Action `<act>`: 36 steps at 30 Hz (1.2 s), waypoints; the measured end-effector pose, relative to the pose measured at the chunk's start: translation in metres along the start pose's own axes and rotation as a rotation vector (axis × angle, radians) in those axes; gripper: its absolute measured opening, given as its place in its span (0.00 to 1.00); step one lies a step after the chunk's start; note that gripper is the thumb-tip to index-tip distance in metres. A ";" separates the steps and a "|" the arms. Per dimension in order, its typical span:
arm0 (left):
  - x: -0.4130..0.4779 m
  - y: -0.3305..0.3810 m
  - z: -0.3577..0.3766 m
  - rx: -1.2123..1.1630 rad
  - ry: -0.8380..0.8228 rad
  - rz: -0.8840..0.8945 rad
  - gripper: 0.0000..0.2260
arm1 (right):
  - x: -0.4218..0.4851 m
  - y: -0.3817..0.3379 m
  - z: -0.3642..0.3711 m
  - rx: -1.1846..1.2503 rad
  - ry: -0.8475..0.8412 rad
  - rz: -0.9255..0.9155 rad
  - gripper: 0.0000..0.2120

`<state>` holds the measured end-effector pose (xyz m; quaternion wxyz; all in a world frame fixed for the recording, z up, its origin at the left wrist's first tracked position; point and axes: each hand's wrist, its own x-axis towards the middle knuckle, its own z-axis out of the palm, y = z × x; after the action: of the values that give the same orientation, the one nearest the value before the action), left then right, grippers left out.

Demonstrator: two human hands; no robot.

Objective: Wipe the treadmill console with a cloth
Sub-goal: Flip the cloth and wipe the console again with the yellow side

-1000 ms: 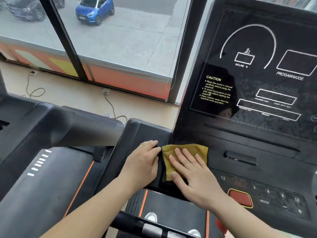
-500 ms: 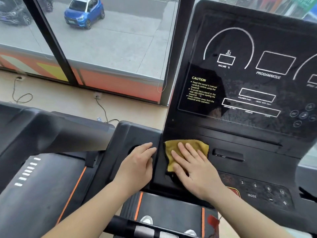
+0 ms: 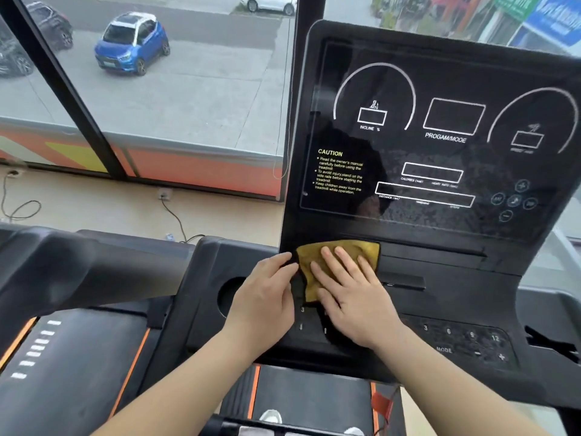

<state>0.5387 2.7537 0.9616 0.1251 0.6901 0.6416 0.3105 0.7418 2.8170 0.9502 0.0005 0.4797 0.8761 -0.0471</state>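
Note:
The black treadmill console (image 3: 440, 171) fills the right half of the head view, with white display outlines and a yellow CAUTION label. A yellow cloth (image 3: 314, 253) with a dark edge lies on the console's lower ledge, just below the screen's left corner. My right hand (image 3: 349, 297) presses flat on the cloth with straight, spread fingers. My left hand (image 3: 267, 297) rests on the console just left of the cloth, its fingertips touching the cloth's dark left edge.
A keypad (image 3: 465, 341) with numbers and a MODE key sits right of my right hand. A round cup holder (image 3: 229, 294) lies left of my left hand. Another treadmill (image 3: 63, 309) stands at the left. Beyond is a window (image 3: 157, 89) with cables on the floor.
My right hand has slid the cloth a little up and to the right along the ledge. The left hand has stayed beside it, and the view has shifted so more of the console shows.

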 end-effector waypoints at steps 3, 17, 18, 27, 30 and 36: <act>0.004 0.011 0.008 0.016 -0.032 0.032 0.18 | -0.008 -0.013 0.004 0.211 -0.087 -0.015 0.30; 0.053 0.032 0.053 0.287 -0.182 -0.188 0.36 | -0.005 0.015 -0.079 0.653 0.310 0.339 0.11; 0.062 0.027 0.046 0.320 -0.157 -0.112 0.35 | -0.005 0.021 -0.078 0.676 0.324 0.375 0.11; 0.143 0.040 0.024 0.605 -0.214 0.621 0.28 | -0.017 0.082 -0.090 0.849 0.477 0.522 0.10; 0.144 0.046 0.031 0.625 -0.224 0.675 0.28 | -0.023 0.086 -0.089 0.892 0.497 0.545 0.10; 0.136 0.091 0.073 0.579 -0.279 0.710 0.29 | -0.044 0.114 -0.082 0.943 0.512 0.658 0.11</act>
<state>0.6534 2.8881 0.9934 -0.1014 0.9081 0.4035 0.0470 0.8650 2.8476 1.0241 -0.4064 0.6691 0.5400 -0.3092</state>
